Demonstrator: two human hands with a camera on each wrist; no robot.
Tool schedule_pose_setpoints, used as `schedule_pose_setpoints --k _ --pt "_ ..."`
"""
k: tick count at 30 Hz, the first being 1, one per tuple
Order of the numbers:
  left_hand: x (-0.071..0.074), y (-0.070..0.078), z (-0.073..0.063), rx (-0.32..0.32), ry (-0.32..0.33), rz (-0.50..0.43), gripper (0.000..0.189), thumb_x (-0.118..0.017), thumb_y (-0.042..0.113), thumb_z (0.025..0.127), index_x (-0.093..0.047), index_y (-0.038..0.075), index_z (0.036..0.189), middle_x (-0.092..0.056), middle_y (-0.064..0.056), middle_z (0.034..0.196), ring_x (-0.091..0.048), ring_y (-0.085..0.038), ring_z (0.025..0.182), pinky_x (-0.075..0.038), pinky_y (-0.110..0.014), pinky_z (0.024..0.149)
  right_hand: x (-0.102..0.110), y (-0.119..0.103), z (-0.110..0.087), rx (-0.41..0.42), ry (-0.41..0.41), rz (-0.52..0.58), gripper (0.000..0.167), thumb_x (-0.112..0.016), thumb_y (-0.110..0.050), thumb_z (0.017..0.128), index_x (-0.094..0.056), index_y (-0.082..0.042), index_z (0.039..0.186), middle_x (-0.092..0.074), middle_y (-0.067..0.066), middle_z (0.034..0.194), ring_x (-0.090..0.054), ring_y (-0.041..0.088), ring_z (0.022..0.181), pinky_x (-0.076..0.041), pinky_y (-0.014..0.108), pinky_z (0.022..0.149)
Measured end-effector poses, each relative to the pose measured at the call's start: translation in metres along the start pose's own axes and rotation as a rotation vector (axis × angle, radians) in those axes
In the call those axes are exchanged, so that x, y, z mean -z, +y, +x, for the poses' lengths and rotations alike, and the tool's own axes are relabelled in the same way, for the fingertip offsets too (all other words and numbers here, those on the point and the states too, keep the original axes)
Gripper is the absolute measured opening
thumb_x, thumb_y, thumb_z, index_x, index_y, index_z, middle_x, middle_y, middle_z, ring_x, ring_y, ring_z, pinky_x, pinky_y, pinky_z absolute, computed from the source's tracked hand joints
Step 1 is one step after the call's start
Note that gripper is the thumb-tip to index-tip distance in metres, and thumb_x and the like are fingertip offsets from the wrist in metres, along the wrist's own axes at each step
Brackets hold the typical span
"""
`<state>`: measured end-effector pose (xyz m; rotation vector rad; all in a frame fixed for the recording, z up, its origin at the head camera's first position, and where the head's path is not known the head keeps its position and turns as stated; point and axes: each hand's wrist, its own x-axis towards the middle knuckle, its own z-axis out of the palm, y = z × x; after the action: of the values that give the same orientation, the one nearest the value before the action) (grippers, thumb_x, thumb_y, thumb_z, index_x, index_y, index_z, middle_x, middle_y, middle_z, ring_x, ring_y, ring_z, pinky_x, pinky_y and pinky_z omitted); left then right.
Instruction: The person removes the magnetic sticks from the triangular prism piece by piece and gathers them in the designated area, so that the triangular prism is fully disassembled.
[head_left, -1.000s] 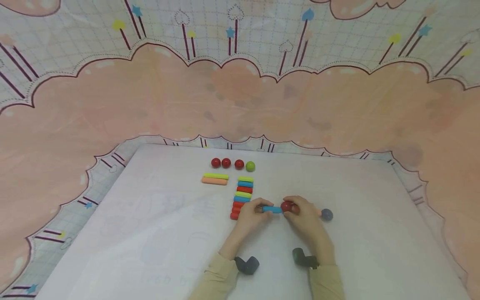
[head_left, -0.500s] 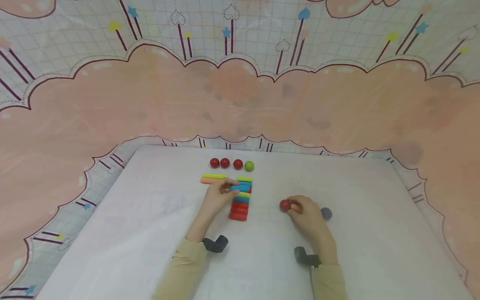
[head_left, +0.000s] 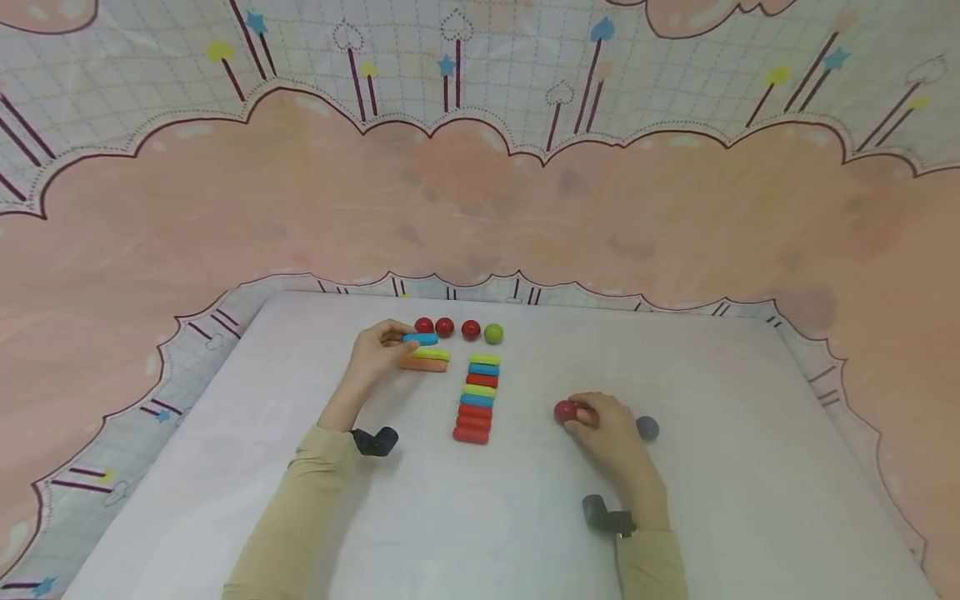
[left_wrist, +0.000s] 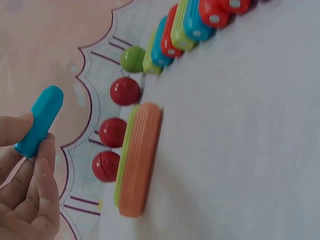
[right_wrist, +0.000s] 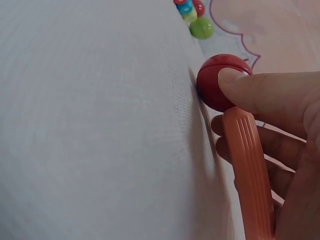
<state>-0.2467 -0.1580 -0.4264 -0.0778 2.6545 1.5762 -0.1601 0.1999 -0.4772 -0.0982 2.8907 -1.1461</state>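
Observation:
My left hand pinches a short blue stick between thumb and fingers, raised near the far row of balls. In the left wrist view this blue stick is ribbed and touches nothing but the fingers. My right hand holds a red ball with the thumb on it. The right wrist view shows an orange stick meeting that red ball, with fingers behind it. A dark blue ball is just right of the right hand; the hand hides what joins it to the stick.
A column of short coloured sticks lies mid-table. Left of its far end are a long yellow-green stick and a long orange stick. Behind them, red balls and a green ball form a row on the white table.
My left hand has carried the blue stick away from the red ball, over the stick column, to the far left. My right hand stays in place with the red ball.

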Motion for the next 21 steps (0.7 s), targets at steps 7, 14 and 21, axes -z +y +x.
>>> schedule_pose_setpoints --k 7,14,21 --pt "0.010 -0.010 0.007 -0.020 -0.016 0.059 0.031 -0.066 0.019 0.090 -0.063 0.003 0.116 -0.066 -0.019 0.117 -0.061 -0.028 0.105 -0.047 -0.034 0.091 -0.001 0.000 -0.001 -0.016 -0.006 0.003 0.043 -0.072 -0.021 0.085 -0.060 -0.013 0.126 -0.062 0.011 0.125 -0.051 0.031 0.121 -0.034 0.057 0.107" --pt "-0.007 -0.015 -0.013 -0.041 -0.127 0.042 0.029 -0.067 0.016 0.089 -0.064 0.003 0.114 -0.066 -0.018 0.114 -0.061 -0.022 0.095 -0.047 -0.023 0.080 -0.003 0.003 0.000 0.016 0.011 -0.011 0.042 -0.072 -0.021 0.085 -0.061 -0.012 0.124 -0.065 0.009 0.122 -0.054 0.029 0.116 -0.036 0.055 0.104" --pt "-0.030 -0.017 -0.046 0.022 -0.223 -0.033 0.028 -0.068 0.015 0.087 -0.065 0.004 0.113 -0.062 -0.016 0.118 -0.060 -0.016 0.088 -0.047 -0.024 0.073 -0.003 0.006 0.000 0.026 0.018 -0.001 0.042 -0.072 -0.021 0.085 -0.061 -0.012 0.124 -0.065 0.009 0.120 -0.054 0.029 0.115 -0.037 0.054 0.103"
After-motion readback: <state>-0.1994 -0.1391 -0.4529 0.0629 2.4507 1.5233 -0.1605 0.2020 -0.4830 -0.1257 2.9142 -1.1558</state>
